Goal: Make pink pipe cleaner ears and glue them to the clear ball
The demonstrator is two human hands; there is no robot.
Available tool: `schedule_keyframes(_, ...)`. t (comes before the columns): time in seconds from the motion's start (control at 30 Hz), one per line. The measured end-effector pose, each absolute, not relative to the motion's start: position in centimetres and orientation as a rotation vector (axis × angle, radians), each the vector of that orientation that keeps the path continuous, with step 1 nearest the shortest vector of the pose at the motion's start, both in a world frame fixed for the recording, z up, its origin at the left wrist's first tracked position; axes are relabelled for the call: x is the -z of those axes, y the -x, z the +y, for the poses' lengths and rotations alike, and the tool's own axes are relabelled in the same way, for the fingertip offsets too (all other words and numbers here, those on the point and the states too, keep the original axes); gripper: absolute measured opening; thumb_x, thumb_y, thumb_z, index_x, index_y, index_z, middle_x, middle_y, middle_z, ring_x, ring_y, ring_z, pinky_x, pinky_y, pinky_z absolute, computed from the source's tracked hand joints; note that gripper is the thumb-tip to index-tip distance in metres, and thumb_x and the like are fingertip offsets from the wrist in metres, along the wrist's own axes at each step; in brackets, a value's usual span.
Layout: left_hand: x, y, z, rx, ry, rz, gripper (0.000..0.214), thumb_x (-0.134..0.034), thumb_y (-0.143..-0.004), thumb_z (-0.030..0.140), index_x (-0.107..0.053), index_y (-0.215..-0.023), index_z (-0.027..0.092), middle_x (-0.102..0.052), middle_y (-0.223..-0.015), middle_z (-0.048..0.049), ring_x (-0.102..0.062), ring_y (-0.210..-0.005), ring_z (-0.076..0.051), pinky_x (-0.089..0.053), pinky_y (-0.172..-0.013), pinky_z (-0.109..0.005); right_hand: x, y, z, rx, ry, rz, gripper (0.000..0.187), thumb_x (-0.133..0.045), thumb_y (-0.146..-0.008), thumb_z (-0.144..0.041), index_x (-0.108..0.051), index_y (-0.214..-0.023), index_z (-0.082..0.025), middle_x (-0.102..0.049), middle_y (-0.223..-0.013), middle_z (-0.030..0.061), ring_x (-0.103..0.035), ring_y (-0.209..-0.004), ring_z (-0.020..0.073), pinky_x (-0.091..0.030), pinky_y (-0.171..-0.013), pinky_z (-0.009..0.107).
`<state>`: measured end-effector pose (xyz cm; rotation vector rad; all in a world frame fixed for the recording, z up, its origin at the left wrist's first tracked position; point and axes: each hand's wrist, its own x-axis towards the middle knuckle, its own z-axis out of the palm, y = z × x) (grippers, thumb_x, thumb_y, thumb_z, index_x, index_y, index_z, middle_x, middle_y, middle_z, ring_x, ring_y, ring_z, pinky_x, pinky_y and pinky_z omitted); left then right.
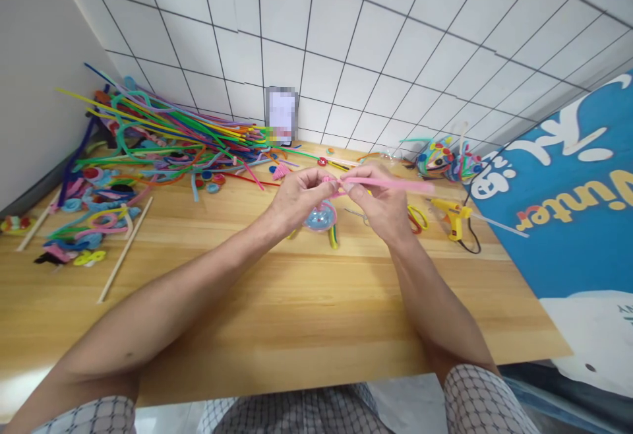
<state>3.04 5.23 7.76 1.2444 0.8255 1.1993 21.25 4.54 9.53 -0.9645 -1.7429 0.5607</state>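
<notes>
Both my hands meet over the middle of the wooden table (277, 328), pinching a pink pipe cleaner (405, 185). My left hand (301, 196) is closed on its curled end. With thumb and finger my right hand (378, 200) grips it close by, and the long free end sticks out to the right, a little blurred. Just beneath my hands sits a clear round plastic dome with a pink rim (320, 217), partly covered by my left hand. A short yellow-and-green piece (333, 236) stands against it. Scissors with yellow and red handles (419, 218) lie partly behind my right hand.
Colourful pipe cleaners (198, 124) are heaped at the back left, with wooden sticks (126, 249) in front. A phone (281, 114) leans on the tiled wall. To the right are a yellow glue gun (453, 217) with its cord and decorated balls (438, 158).
</notes>
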Motion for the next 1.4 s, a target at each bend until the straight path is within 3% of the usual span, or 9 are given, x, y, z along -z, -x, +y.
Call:
schedule_keyframes(0.2, -7.8, -3.1, 5.4, -1.345, -1.201, 0.805, 0.034, -0.09, -0.075, 0.047, -0.072, -0.077, 0.019, -0.065, -0.069, 0.0012, -0.048, -0.058, -0.01, -0.04, -0.055, -0.025, -9.8, -21.1, 3.7, -0.318, 0.952, -1.873, 0.021, -0.064, -0.102, -0.036, -0.083, -0.096, -0.028, -0.077, -0.086, 0.0034, -0.066, -0.081, 0.0218, -0.052, -0.075, 0.039)
schedule_keyframes(0.37, -8.1, -3.1, 5.1, -1.412, -1.192, 0.756, 0.037, -0.093, -0.074, 0.05, -0.073, -0.075, 0.019, -0.063, -0.068, 0.0013, -0.049, -0.061, -0.011, -0.041, -0.058, -0.025, -9.2, -20.6, 3.6, -0.222, 0.965, -1.825, 0.014, -0.071, -0.098, -0.029, -0.085, -0.102, -0.029, -0.082, -0.086, 0.0012, -0.063, -0.066, 0.0173, -0.052, -0.067, 0.035)
schedule_keyframes(0.57, -7.7, -3.3, 5.2, -1.404, -1.092, 0.689, 0.04, -0.093, -0.074, 0.056, -0.076, -0.079, 0.021, -0.06, -0.062, 0.0018, -0.048, -0.058, -0.011, -0.04, -0.055, -0.026, -8.9, -20.4, 3.9, -0.066, 0.929, -1.829, 0.016, -0.069, -0.098, -0.026, -0.084, -0.096, -0.03, -0.081, -0.082, 0.0018, -0.065, -0.067, 0.0182, -0.056, -0.07, 0.036)
schedule_keyframes(0.87, -7.4, -3.5, 5.2, -1.368, -1.039, 0.623, 0.042, -0.093, -0.076, 0.058, -0.076, -0.074, 0.019, -0.063, -0.067, 0.0004, -0.049, -0.059, -0.01, -0.039, -0.055, -0.025, -8.7, -19.8, 3.5, -0.008, 0.896, -1.804, 0.017, -0.07, -0.1, -0.022, -0.085, -0.097, -0.03, -0.08, -0.081, 0.0026, -0.07, -0.069, 0.0184, -0.057, -0.073, 0.037)
schedule_keyframes(1.1, -7.6, -3.5, 5.4, -1.414, -1.063, 0.679, 0.042, -0.099, -0.064, 0.053, -0.079, -0.08, 0.019, -0.069, -0.071, 0.001, -0.051, -0.06, -0.01, -0.045, -0.058, -0.025, -8.6, -19.8, 3.5, -0.045, 0.935, -1.768, 0.017, -0.069, -0.099, -0.024, -0.085, -0.098, -0.031, -0.081, -0.084, 0.003, -0.069, -0.071, 0.02, -0.059, -0.075, 0.039)
schedule_keyframes(1.4, -7.9, -3.2, 5.3, -1.433, -1.148, 0.684, 0.038, -0.098, -0.069, 0.052, -0.082, -0.078, 0.019, -0.067, -0.067, 0.0018, -0.051, -0.057, -0.009, -0.043, -0.054, -0.024, -8.2, -19.7, 3.5, -0.071, 0.863, -1.746, 0.01, -0.073, -0.096, -0.019, -0.077, -0.092, -0.027, -0.079, -0.083, -0.0006, -0.068, -0.069, 0.0156, -0.057, -0.071, 0.033)
